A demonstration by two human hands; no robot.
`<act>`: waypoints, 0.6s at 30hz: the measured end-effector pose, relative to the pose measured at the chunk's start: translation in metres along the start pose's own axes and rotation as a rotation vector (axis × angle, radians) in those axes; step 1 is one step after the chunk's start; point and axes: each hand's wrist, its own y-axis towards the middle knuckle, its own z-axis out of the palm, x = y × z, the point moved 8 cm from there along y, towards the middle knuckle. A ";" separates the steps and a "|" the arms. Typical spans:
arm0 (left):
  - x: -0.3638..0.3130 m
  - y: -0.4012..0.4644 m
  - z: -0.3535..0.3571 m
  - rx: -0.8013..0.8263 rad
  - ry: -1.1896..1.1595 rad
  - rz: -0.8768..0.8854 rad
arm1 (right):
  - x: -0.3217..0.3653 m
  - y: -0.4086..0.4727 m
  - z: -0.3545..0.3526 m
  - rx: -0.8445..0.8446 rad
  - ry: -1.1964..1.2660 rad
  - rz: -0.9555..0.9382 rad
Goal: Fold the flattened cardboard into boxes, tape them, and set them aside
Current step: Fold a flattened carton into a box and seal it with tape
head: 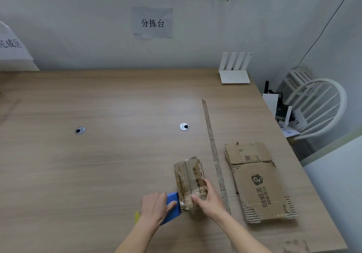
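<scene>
While the right hand [208, 198] grips the box [189, 182] near the worktop's [98, 164] front edge | left hand [155, 206] holds blue tape dispenser [173, 208] | advice: press tape flat along seam.

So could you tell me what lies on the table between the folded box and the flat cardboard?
In the head view, a long thin strip lies between the box and the flat cardboard.

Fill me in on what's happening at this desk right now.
A person is taping up a small folded cardboard box on the wooden desk. The right hand grips the box's near end, while the left hand holds a blue tape dispenser against it. A stack of flattened cardboard lies to the right, beyond a strip of tape across the desk.
</scene>
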 end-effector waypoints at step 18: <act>-0.002 0.002 0.035 0.050 -0.046 -0.088 | -0.011 0.006 0.004 0.102 0.051 -0.008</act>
